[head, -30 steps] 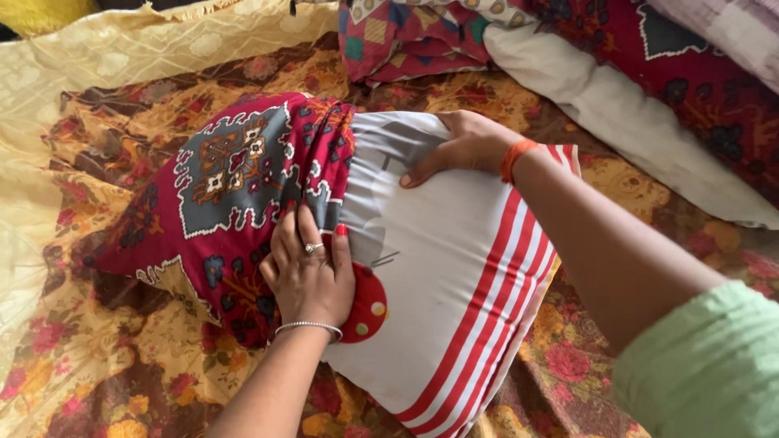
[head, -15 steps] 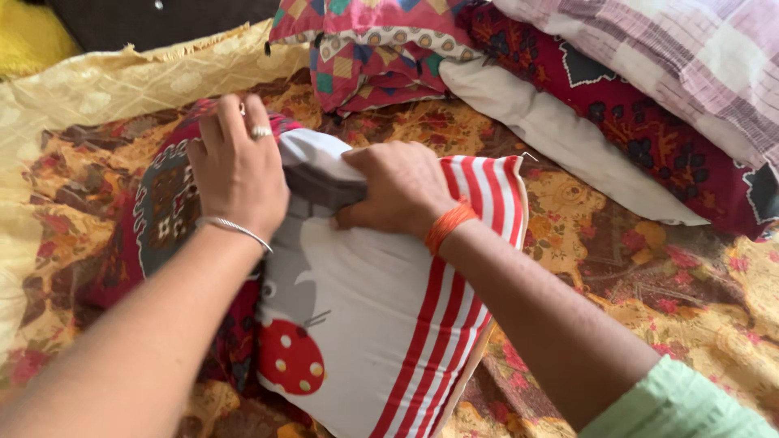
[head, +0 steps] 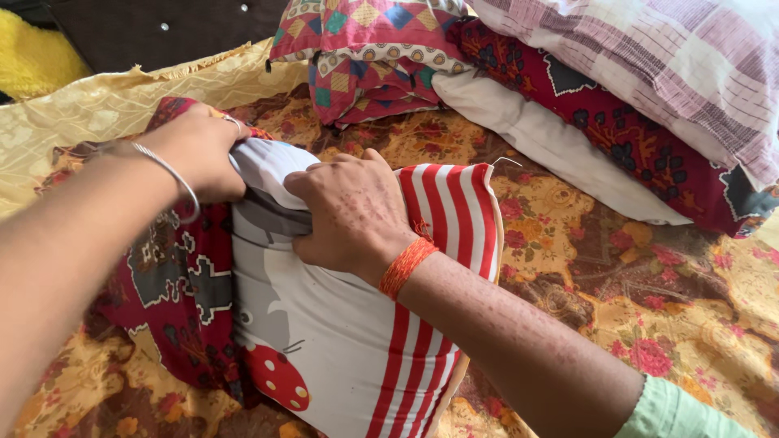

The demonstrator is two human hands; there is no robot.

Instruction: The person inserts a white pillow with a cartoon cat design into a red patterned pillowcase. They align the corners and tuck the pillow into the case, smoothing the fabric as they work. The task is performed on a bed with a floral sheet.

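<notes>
Both hands grip white red-striped pillow (head: 357, 341): left hand (head: 199, 154) & right hand (head: 349, 215), red cover (head: 182, 284) half-on.

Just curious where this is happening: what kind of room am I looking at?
Probably a bedroom: a floral bedsheet covers the surface, pillows are stacked behind, and both hands grip a striped pillow.
</notes>
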